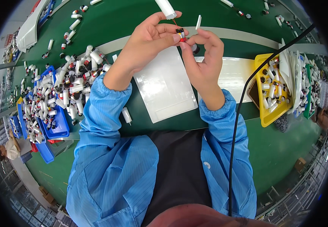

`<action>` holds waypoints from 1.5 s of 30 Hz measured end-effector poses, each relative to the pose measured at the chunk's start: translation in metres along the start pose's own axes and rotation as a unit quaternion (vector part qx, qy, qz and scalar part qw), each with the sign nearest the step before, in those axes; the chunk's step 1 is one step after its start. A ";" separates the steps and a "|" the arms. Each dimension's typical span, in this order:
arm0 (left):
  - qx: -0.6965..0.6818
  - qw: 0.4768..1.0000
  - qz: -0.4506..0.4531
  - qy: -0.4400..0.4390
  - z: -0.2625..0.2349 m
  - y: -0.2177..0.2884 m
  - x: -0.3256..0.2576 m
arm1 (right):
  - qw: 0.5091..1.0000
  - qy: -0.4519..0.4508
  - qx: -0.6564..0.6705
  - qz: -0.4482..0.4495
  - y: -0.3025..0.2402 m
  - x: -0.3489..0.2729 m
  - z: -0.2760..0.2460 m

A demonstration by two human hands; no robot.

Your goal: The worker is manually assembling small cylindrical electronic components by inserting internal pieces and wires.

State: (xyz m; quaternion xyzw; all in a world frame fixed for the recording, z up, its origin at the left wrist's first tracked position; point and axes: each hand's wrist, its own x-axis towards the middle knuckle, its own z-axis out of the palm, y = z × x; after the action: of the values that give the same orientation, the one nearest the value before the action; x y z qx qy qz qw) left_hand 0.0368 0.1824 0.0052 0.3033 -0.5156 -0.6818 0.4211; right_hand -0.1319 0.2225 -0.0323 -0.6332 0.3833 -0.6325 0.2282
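Observation:
Over the far part of the bench, my left hand (154, 39) is closed around a small motor-like part (181, 33) with a black, metallic and red body. A white plastic tube (166, 9) rises by its upper fingers, and a thin red wire runs between tube and part. My right hand (205, 53) pinches the red end of the same part from the right; a dark round end (195, 48) shows beneath its fingers. Just above its index finger stands a slim white strip (198, 22); whether the hand touches it I cannot tell. Below lies a white sheet (166, 85).
At left, many white tubes with red and black ends are heaped (77, 77) beside and over a blue bin (60, 123). One tube (126, 115) lies near the front edge. A yellow bin (266, 117) holds more at right. A black cable (243, 94) crosses the right side.

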 end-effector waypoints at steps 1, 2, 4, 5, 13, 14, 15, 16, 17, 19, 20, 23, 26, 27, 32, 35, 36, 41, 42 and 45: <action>0.006 1.000 0.008 0.003 0.001 -0.001 0.001 | 1.000 -0.001 -0.001 0.003 0.001 0.001 -0.002; 0.013 1.000 0.017 0.005 0.001 -0.001 0.002 | 1.000 -0.001 -0.002 0.004 0.001 0.002 -0.002; 0.014 0.999 0.031 0.005 0.002 0.000 0.001 | 1.000 0.006 0.018 -0.004 0.003 0.002 -0.001; 0.014 0.999 0.036 0.005 0.003 0.000 0.001 | 1.000 0.010 0.027 -0.006 0.003 0.001 -0.001; 0.074 0.996 0.036 -0.021 0.002 -0.001 0.000 | 0.997 0.023 0.066 0.020 0.006 0.001 -0.002; 0.071 0.997 0.034 -0.019 0.001 -0.001 0.000 | 0.997 0.020 0.067 0.024 0.007 0.001 -0.002; 0.068 0.997 0.035 -0.016 0.001 -0.001 0.000 | 0.997 0.019 0.068 0.020 0.006 0.002 -0.002; 0.064 0.997 0.037 -0.012 0.001 -0.001 0.000 | 0.997 0.017 0.069 0.017 0.005 0.002 -0.002; 0.061 0.997 0.038 -0.009 0.000 0.000 0.000 | 0.997 0.015 0.070 0.014 0.004 0.002 -0.001; 0.049 0.998 0.041 0.005 0.001 0.002 0.000 | 0.997 0.008 0.078 0.013 0.004 0.001 -0.001; 0.042 0.998 0.042 0.012 0.001 0.002 0.000 | 0.997 0.004 0.081 0.013 0.005 0.001 -0.001; 0.026 0.999 0.043 0.014 0.002 -0.003 0.001 | 0.998 -0.016 0.045 0.035 0.007 0.002 -0.002; 0.051 0.998 0.034 0.012 0.001 0.000 0.000 | 0.993 -0.007 0.100 0.056 0.004 0.003 -0.001; 0.054 0.998 0.031 0.014 0.001 0.002 0.000 | 0.993 0.011 0.104 0.050 0.003 0.006 -0.002; 0.072 0.996 0.047 0.010 0.001 0.001 -0.002 | 0.966 0.025 0.206 0.154 -0.009 0.019 -0.022; 0.078 0.996 0.046 -0.008 -0.001 -0.004 -0.001 | 0.941 -0.028 0.257 0.218 -0.011 0.022 -0.024; 0.082 0.995 0.052 -0.008 -0.001 -0.005 -0.001 | 0.928 -0.045 0.276 0.247 -0.013 0.022 -0.024; 0.092 0.994 0.061 -0.007 0.004 -0.005 -0.002 | 0.926 -0.027 0.258 0.274 -0.009 0.021 -0.016; 0.095 0.994 0.062 -0.006 0.004 -0.006 -0.001 | 0.927 -0.019 0.252 0.276 -0.009 0.021 -0.015; 0.111 0.991 0.073 -0.003 0.004 -0.009 -0.001 | 0.933 -0.001 0.232 0.275 -0.009 0.018 -0.013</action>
State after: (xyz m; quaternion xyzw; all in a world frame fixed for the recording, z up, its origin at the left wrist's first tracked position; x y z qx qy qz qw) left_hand 0.0313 0.1860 -0.0021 0.3080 -0.6102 -0.5883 0.4321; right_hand -0.1443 0.2162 -0.0125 -0.4334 0.3849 -0.6156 0.5339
